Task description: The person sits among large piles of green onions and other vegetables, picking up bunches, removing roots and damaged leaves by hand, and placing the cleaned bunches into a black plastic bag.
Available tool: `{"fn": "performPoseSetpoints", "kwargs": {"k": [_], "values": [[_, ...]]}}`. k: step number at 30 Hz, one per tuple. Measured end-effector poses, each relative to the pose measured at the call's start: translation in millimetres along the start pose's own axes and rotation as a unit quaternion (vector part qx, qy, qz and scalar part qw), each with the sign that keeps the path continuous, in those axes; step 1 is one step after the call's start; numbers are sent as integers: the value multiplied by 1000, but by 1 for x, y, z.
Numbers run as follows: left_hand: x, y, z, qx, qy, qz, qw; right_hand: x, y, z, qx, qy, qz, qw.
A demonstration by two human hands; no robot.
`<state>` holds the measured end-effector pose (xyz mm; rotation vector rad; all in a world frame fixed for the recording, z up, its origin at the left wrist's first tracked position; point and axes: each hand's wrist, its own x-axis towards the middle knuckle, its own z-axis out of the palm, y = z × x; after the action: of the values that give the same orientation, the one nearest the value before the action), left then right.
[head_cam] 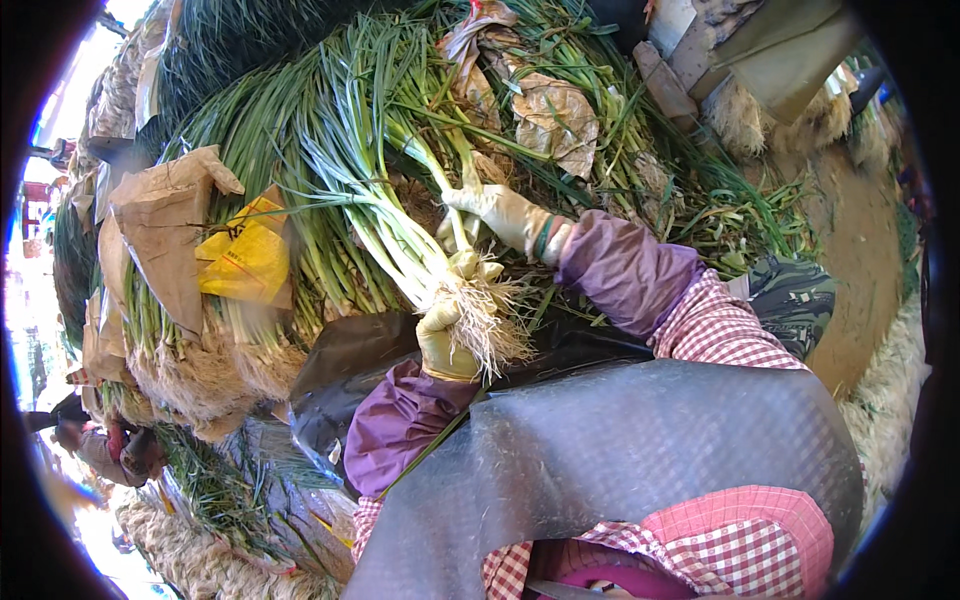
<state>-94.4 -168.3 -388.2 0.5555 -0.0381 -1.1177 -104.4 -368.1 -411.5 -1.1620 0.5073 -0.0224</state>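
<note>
In the head view, a bunch of allium stalks (405, 251), scallions or green garlic, lies aslant with its leaves pointing up and away. My left hand (448, 341), in a pale yellow glove, is closed around the white lower ends, and the pale roots (486, 319) spread out beside it. My right hand (501, 216), gloved too, has its fingers around a stalk (460, 229) just above the bulbs of the bunch. Part of its grip is hidden behind that stalk. Under the bunch lies a heap of similar green stalks (262, 127).
A black plastic sheet (360, 349) covers my lap area. Paper-wrapped bundles (161, 202) with a yellow wrapper (251, 255) stand at left. Torn brown paper (559, 116) and loose leaves (742, 210) lie at upper right. A co-worker (116, 450) is at far left.
</note>
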Motion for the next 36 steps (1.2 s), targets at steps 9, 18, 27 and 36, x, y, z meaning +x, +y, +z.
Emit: {"fn": "performPoseSetpoints", "kwargs": {"k": [9, 18, 27, 36], "values": [[4, 2, -5, -46, -24, -2, 999, -70, -44, -42, -116, 10, -142, 983], [3, -30, 17, -50, -34, -167, 984, 90, -16, -12, -834, 114, -332, 426], [13, -53, -9, -118, 11, -89, 989, 94, -9, -53, -555, 75, -406, 722], [7, -22, -12, -189, -30, -43, 981, -15, -52, 4, -152, -30, -290, 945]]}}
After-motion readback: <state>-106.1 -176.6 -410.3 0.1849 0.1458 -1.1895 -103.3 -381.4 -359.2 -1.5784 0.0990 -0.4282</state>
